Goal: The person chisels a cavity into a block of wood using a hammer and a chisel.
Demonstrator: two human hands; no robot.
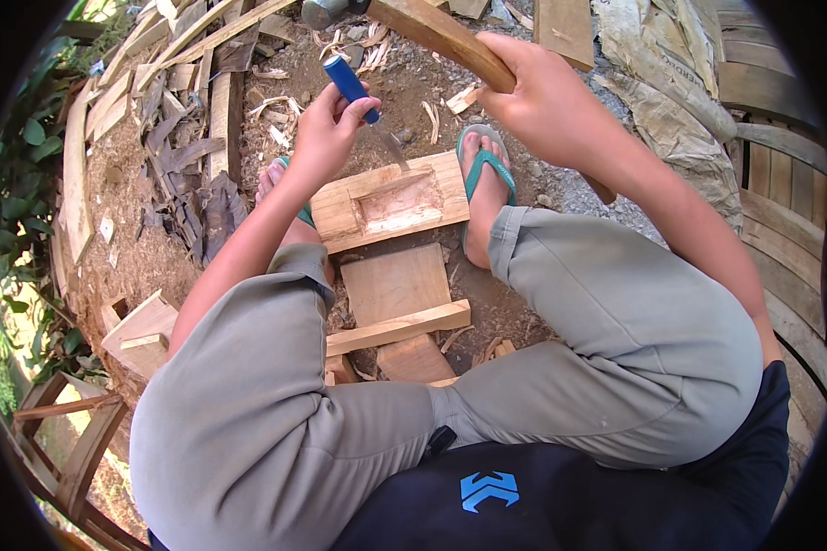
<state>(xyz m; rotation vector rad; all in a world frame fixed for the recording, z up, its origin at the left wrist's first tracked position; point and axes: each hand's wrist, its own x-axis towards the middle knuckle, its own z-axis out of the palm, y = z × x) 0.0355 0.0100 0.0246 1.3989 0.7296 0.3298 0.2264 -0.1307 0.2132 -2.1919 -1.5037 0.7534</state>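
Observation:
My left hand (326, 133) is closed round the blue handle of a chisel (348, 87). Its metal blade slants down to the far edge of a rectangular hollow in a wooden block (337, 216). The hollow's floor looks rough and pale. The block lies between my feet, which wear green flip-flops. In my right hand (542, 101) is a hammer (441, 37), gripped by its wooden handle. The metal hammer head is raised at the top edge, beyond the chisel and apart from it.
Nearer me lie a flat board (395, 283) and a wooden strip (404, 326). Wood scraps (179, 138) and dark bark are heaped at the left. A crumpled paper sack (675, 110) lies at the right, beside stacked planks (786, 239). Shavings litter the dirt.

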